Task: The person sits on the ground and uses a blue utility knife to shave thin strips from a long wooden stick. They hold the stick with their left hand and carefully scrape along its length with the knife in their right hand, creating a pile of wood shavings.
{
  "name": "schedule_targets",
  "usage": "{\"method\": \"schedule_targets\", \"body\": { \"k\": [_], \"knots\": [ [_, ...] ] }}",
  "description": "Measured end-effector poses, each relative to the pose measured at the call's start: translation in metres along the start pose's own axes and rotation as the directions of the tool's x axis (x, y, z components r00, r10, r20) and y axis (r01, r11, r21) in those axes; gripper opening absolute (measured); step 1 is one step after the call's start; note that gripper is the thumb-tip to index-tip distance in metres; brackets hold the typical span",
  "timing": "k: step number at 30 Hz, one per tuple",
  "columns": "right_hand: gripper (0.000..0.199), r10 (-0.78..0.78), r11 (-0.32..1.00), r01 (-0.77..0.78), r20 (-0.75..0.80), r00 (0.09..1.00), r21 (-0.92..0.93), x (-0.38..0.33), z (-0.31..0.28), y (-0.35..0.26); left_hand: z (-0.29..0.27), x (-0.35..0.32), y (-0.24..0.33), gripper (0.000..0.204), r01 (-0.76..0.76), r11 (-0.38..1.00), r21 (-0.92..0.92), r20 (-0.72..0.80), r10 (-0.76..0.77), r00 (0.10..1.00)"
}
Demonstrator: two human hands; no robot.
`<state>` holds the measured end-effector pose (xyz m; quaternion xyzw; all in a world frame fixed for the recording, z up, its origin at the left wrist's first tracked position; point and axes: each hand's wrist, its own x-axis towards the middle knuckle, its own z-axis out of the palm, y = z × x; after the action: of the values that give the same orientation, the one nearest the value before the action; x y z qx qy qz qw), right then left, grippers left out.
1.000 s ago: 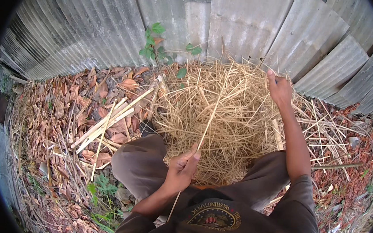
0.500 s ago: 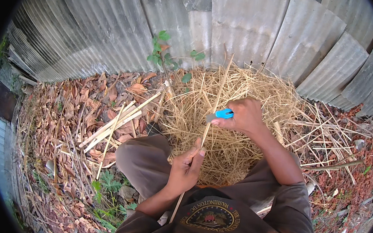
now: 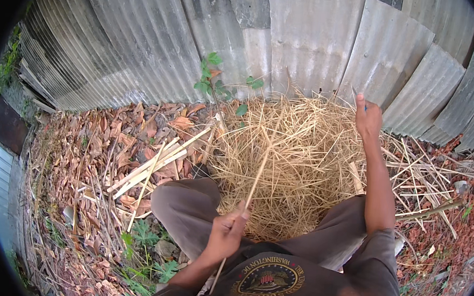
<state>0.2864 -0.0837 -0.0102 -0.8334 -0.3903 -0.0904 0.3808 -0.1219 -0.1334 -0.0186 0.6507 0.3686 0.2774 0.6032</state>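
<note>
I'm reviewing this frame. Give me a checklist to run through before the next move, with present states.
1. Left hand closed on the thin strip: ok.
2. Right hand holding the blue-handled knife: ok.
3. Blade apart from the left hand: ok.
4. Left hand gloved: not ok, bare.
5. Blade edge facing the strip: cannot tell, too small.
6. Strip's far end free of the shavings pile: cannot tell, it blends in.

Blue tool (image 3: 365,108), probably a knife, mostly hidden by the right hand (image 3: 368,122)
</note>
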Motion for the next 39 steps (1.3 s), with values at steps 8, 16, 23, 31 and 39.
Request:
{"method": "schedule_targets", "body": {
  "k": [8,16,23,31,39],
  "knots": [
    [0.077,-0.513,0.857,0.466,0.286,0.809,0.218,-0.081,0.005,-0.082,0.016,0.037,0.036,0.038,0.072,0.920,-0.384,0.079,-0.045,0.996],
    [0.075,-0.680,0.734,0.661,0.167,0.714,0.159,-0.091,0.003,-0.088,0.031,0.036,0.036,0.039,0.100,0.895,-0.434,0.112,-0.057,0.992],
    [0.079,-0.745,0.667,0.743,0.082,0.662,0.060,-0.077,0.020,-0.079,0.029,0.037,0.029,0.041,0.128,0.940,-0.316,0.100,-0.101,0.990],
    [0.076,-0.116,0.993,0.118,0.049,0.992,-0.029,0.021,-0.006,-0.001,0.004,0.004,0.019,0.039,0.188,0.916,-0.355,0.157,-0.139,0.978],
    [0.074,-0.620,0.782,0.570,0.218,0.753,0.254,-0.093,0.026,-0.090,-0.002,0.025,0.032,0.038,0.165,0.870,-0.464,0.114,-0.126,0.986]
  ]
}}
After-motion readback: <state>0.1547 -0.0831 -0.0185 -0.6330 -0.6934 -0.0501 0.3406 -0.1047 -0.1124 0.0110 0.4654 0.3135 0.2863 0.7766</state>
